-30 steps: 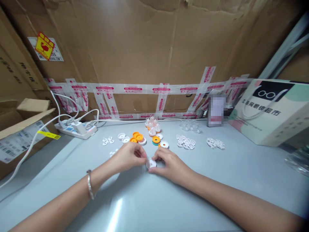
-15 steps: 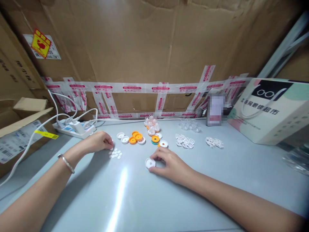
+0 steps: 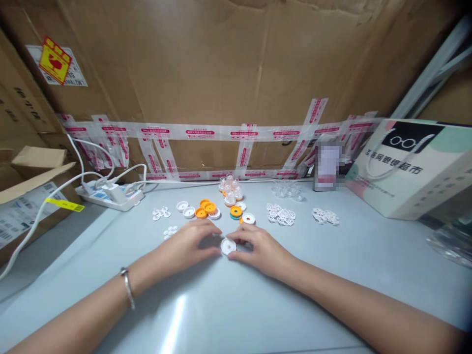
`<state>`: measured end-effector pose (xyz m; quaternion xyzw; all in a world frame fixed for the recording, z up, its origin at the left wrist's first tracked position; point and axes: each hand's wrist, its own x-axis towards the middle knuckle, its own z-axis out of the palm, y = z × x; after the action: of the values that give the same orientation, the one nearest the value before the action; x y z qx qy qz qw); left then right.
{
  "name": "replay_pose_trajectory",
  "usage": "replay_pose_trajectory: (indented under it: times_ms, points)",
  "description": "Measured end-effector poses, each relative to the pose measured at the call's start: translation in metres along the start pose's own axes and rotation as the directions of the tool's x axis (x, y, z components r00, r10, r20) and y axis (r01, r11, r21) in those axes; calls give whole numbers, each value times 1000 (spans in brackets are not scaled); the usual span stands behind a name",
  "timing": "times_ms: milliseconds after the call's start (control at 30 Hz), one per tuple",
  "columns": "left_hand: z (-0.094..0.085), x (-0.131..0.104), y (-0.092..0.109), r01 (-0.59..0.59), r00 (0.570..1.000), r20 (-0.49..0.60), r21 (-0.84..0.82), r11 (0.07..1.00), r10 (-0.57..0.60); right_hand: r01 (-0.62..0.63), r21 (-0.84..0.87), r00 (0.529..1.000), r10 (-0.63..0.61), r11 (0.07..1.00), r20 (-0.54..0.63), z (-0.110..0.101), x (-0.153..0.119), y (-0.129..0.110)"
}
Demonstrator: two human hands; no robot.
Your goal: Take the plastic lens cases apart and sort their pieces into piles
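A small round white plastic cup (image 3: 228,247) with a raised centre stands on the table in front of me. My right hand (image 3: 258,247) pinches its right side between thumb and fingers. My left hand (image 3: 197,244) is close to the cup's left edge, thumb and fingers apart. Near its fingertips shows a pale, blurred bit, too small to make out. Small flat white discs (image 3: 170,232) lie behind my left hand. Farther back are small white stemmed pieces (image 3: 161,212), and orange cups (image 3: 207,207) with white cups (image 3: 182,206).
Clear domes on orange bases (image 3: 231,189) stand at the back middle. To the right lie clear caps (image 3: 288,190) and two piles of white cut-out pieces (image 3: 281,214) (image 3: 325,216). A power strip (image 3: 110,196), a phone-like object (image 3: 327,167), a paper bag (image 3: 401,167) and cardboard (image 3: 206,64) border the table.
My left hand has moved right from the small white pieces to the cup, and its fingers have spread. My right hand has stayed on the cup. The view has shifted slightly.
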<state>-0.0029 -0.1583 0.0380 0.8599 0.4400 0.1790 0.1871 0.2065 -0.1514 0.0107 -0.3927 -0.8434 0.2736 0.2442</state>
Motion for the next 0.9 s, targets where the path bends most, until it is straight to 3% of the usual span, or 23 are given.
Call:
replay_pose_trajectory:
  times_ms: [133,233,467,600,733,900]
  points:
    - [21,4,8,-25,1000,-16,-92,995,24,-49,26,999,49,998,-13,-1,2,-2]
    - [23,6,5,-6,999,-35,-121,993,2,-82,50,996,84,995,-35,-3,3,-4]
    - [24,3,9,45,996,-73,-83,996,-51,-26,-21,1000,26,999,1,-5,3,-7]
    - [27,3,10,54,994,-90,-61,997,-59,-127,-81,991,129,989,16,-6,8,-11]
    - [29,2,12,70,994,-80,-34,997,-73,-232,-80,961,241,969,133,-11,15,-15]
    - [30,1,13,75,995,-72,-14,997,-76,-284,-59,939,290,957,183,-13,18,-15]
